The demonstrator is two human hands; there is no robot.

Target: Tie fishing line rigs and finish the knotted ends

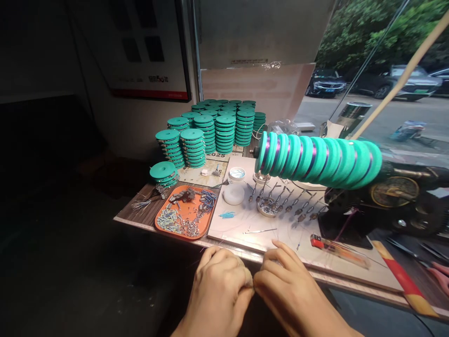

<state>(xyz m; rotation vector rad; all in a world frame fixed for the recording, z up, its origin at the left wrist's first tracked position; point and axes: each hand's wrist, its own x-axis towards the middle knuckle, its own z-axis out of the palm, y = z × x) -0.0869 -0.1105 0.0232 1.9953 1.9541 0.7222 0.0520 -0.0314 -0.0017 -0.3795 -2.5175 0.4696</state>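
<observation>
My left hand (222,281) and my right hand (286,281) meet just in front of the table's near edge, both closed, thumbs and fingertips almost touching. Whatever they pinch is hidden or too thin to make out; a faint purple thread shows beside the left knuckles. Beyond them lies a pale board (228,236) with a thin metal needle-like tool (261,230) and a small pile of blue pieces (227,215). Several small weighted rigs (289,206) hang in a row below a roll of green foam spools (315,159) wound with purple line.
At left stands an orange tray (192,206) of small metal and coloured parts. Stacked green spools (224,126) fill the back. A dark machine (396,192) carries the spool roll at right, near a utility knife (340,252) and scissors (417,257). A white round container (234,194) sits mid-board.
</observation>
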